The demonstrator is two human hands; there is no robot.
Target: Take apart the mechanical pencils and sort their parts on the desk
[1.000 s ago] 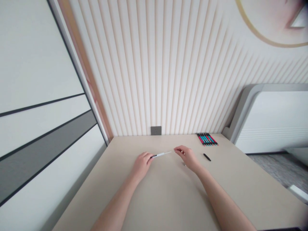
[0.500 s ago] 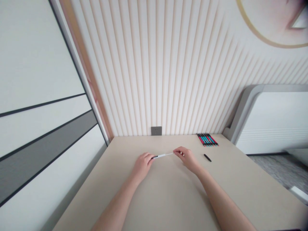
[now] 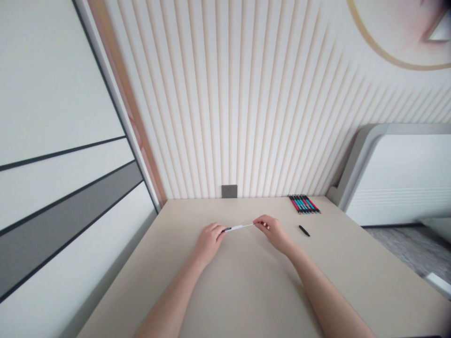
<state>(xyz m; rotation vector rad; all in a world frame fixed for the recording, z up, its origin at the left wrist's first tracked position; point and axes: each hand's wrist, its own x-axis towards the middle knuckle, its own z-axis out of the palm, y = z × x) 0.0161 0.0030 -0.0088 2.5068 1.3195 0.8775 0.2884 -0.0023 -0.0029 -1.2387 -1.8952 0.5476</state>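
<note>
My left hand [image 3: 208, 241] is closed on a pen barrel [image 3: 235, 227], white with a black clip end by the fingertips. From the barrel's right end a thin pale pen refill [image 3: 248, 225] runs across to my right hand [image 3: 271, 230], which pinches its other end between thumb and fingers. Barrel and refill lie in one line, tilted slightly up to the right. How deep the refill sits in the barrel cannot be made out. Right of my right hand, a short black pen part [image 3: 304, 230] lies on the table.
Several pens [image 3: 305, 204] in black, red and teal lie side by side at the back right of the beige table [image 3: 239, 291]. A dark wall socket [image 3: 229, 191] sits behind the back edge. A white cabinet [image 3: 70, 225] stands left, a headboard [image 3: 398, 173] right.
</note>
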